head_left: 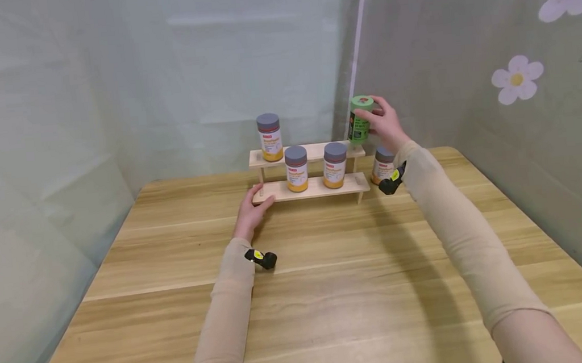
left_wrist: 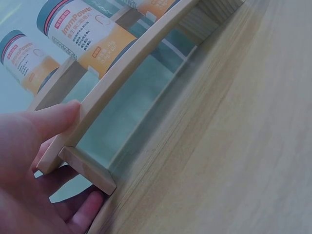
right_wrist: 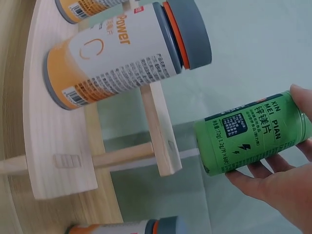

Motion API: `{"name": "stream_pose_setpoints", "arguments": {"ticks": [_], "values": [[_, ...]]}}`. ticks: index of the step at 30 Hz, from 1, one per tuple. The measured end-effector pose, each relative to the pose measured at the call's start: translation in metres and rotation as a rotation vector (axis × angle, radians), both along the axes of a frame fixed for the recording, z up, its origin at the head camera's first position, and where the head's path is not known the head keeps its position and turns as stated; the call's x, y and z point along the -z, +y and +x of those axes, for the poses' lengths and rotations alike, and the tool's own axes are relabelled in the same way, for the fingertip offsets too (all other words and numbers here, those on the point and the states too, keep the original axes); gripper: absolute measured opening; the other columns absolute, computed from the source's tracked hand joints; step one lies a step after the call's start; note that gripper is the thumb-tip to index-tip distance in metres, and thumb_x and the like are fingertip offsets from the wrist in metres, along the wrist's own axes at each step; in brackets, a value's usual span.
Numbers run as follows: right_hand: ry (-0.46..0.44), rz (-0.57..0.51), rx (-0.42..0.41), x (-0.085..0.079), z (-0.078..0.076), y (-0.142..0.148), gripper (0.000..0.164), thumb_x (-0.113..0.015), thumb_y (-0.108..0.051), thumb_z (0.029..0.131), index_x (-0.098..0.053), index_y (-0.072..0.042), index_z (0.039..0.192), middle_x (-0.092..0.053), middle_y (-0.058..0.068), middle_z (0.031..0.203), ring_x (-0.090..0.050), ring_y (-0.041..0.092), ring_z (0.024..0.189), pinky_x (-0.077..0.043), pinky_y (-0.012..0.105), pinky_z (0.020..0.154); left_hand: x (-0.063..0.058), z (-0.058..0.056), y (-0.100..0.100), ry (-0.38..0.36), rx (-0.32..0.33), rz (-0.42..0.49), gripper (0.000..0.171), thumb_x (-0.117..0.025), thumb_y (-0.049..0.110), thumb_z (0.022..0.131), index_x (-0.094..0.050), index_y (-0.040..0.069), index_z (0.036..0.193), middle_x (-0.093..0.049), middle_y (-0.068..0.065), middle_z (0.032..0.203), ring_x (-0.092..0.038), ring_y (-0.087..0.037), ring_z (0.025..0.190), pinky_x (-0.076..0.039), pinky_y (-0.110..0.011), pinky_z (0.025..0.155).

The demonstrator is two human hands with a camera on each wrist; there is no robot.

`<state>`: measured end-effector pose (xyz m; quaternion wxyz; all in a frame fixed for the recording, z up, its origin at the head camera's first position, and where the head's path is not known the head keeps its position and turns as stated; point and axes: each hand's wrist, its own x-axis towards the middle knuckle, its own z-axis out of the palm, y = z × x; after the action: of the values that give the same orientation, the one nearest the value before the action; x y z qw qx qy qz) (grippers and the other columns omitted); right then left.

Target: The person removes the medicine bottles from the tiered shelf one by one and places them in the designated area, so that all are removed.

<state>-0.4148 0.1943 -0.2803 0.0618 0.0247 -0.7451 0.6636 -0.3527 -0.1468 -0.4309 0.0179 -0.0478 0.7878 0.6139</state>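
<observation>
My left hand grips the left end of a two-tier wooden shelf rack, its thumb on the lower board and its fingers beneath, as the left wrist view shows. My right hand holds a green tablet bottle upright around its upper part. The bottom of that bottle is close to the right end of the upper board. On the upper tier's left stands a grey-lidded supplement bottle. Two matching bottles, one left and one right, stand on the lower tier.
Another grey-lidded bottle stands on the wooden table just right of the rack, partly hidden by my right wrist. Pale curtain-like sheeting hangs behind and at both sides, with printed flowers on the right.
</observation>
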Motion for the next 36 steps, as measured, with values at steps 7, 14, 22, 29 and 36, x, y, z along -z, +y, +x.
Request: {"name": "stream_pose_setpoints", "arguments": {"ticks": [7,14,22,29,36], "values": [[-0.026,0.037,-0.013,-0.005,0.001,0.008,0.059,-0.063,-0.032,0.094,-0.036,-0.026,0.146,-0.039,0.015,0.15,-0.039,0.03,0.136,-0.033,0.051,0.115,-0.003,0.002,0.0,-0.001,-0.002,0.003,0.062,-0.066,0.033,0.092,-0.038,0.027,0.148,-0.021,-0.005,0.163,-0.021,-0.027,0.15,-0.016,-0.045,0.123],[-0.023,0.064,-0.008,-0.006,0.006,0.018,0.059,-0.062,-0.032,0.094,-0.036,-0.024,0.146,-0.038,0.016,0.152,-0.039,0.031,0.138,-0.033,0.052,0.115,-0.002,0.001,0.0,0.01,0.005,-0.012,0.062,-0.065,0.033,0.093,-0.037,0.026,0.148,-0.021,-0.005,0.163,-0.019,-0.027,0.15,-0.014,-0.045,0.123],[-0.055,0.08,0.019,-0.007,0.013,0.033,0.061,-0.062,-0.036,0.093,-0.035,-0.026,0.147,-0.035,0.015,0.153,-0.037,0.031,0.14,-0.031,0.052,0.116,0.0,0.003,0.001,0.006,0.002,-0.004,0.062,-0.065,0.034,0.093,-0.038,0.027,0.148,-0.021,-0.005,0.163,-0.019,-0.027,0.15,-0.014,-0.046,0.123],[-0.056,0.075,0.019,-0.007,0.014,0.044,0.062,-0.062,-0.035,0.093,-0.035,-0.025,0.147,-0.036,0.016,0.152,-0.037,0.033,0.139,-0.031,0.053,0.116,-0.003,0.004,-0.002,-0.002,0.004,-0.014,0.062,-0.064,0.035,0.093,-0.037,0.028,0.149,-0.019,-0.004,0.163,-0.018,-0.027,0.151,-0.014,-0.047,0.123],[-0.056,0.089,0.03,-0.005,0.015,0.053,0.063,-0.063,-0.038,0.092,-0.035,-0.025,0.147,-0.037,0.016,0.152,-0.039,0.032,0.137,-0.033,0.053,0.115,-0.004,0.005,-0.006,-0.007,0.004,-0.012,0.063,-0.064,0.035,0.093,-0.037,0.029,0.149,-0.02,-0.004,0.163,-0.018,-0.026,0.15,-0.015,-0.046,0.123]]}}
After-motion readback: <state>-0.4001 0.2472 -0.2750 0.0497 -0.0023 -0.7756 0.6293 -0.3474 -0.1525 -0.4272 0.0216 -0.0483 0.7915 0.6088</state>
